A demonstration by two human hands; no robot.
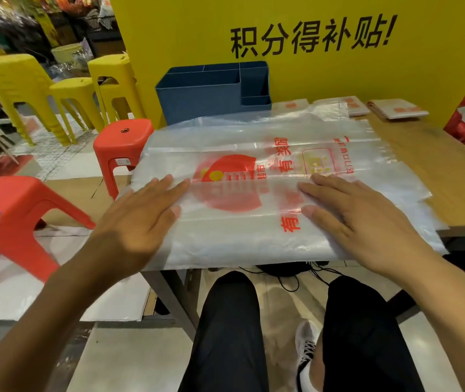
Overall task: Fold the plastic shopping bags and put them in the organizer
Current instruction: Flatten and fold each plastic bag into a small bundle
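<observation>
A large translucent plastic shopping bag point(254, 165) with red print lies spread flat across the wooden table point(446, 171), its near part folded over. My left hand point(138, 219) presses flat on its left side, fingers straight. On the bag's right side my right hand point(358, 219) also lies flat with fingers extended. A blue organizer point(197, 97) with several compartments stands at the table's back left, behind the bag. Folded bags point(398, 108) lie at the back right of the table.
A yellow board point(296, 75) with black characters rises behind the table. Red stools point(124, 142) and yellow stools point(22, 86) stand to the left. My legs in black trousers are under the table's near edge, with cables on the floor.
</observation>
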